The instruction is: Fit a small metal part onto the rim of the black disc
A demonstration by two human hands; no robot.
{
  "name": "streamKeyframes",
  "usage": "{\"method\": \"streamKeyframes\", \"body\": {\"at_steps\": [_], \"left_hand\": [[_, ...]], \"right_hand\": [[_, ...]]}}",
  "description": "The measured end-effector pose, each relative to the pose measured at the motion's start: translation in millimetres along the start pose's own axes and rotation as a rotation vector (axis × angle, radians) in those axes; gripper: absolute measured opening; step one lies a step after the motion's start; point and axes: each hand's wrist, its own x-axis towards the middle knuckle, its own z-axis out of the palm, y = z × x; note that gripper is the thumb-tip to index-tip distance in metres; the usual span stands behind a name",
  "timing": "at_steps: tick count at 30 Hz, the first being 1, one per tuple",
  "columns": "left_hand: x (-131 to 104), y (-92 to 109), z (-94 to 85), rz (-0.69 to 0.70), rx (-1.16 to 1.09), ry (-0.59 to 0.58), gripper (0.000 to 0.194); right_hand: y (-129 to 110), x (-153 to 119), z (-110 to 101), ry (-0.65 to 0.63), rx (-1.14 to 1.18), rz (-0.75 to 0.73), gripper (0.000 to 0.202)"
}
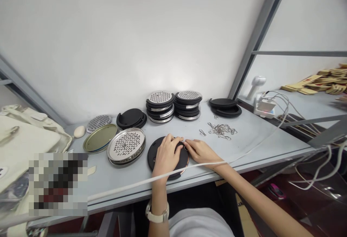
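Observation:
A round black disc with a copper-toned edge showing at its right lies flat near the front of the table. My left hand rests over it, fingers curled down at its far right rim and closed on it. At that same rim my right hand pinches a small metal clip, mostly hidden by the fingertips. To the right lies a loose pile of wire clips, with a single clip apart from it.
Two stacks of black-rimmed perforated discs stand by the wall, black discs to their right. Perforated metal lids and a gold-toned lid lie left. A white cable crosses in front. A cream bag sits far left.

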Motion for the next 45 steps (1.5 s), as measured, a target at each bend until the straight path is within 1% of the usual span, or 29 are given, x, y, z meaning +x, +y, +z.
{"method": "streamKeyframes", "body": {"at_steps": [17, 23, 28, 35, 38, 45], "left_hand": [[0.1, -0.7, 0.3, -0.003, -0.013, -0.008, 0.026], [-0.1, -0.6, 0.7, -0.001, -0.024, -0.003, 0.027], [0.0, -1.1, 1.3, -0.003, -0.021, 0.011, 0.024], [0.4, -1.9, 2.1, -0.015, 0.008, 0.006, 0.026], [0.2, -1.5, 1.6, -0.008, 0.005, 0.006, 0.028], [-0.4, -1.0, 0.9, -0.005, -0.012, 0.011, 0.023]], "right_hand": [[-1.1, -2.0, -0.9, 0.012, 0.001, -0.011, 0.036], [-2.8, -2.7, -2.2, 0.036, 0.0, -0.038, 0.037], [-0.7, -2.9, -1.0, 0.066, 0.003, -0.032, 0.037], [0.5, -0.7, 0.1, -0.004, -0.025, -0.018, 0.036], [0.5, -0.5, 0.0, -0.016, -0.037, -0.003, 0.037], [1.2, -0.3, 0.3, -0.018, -0.033, 0.005, 0.037]]}}
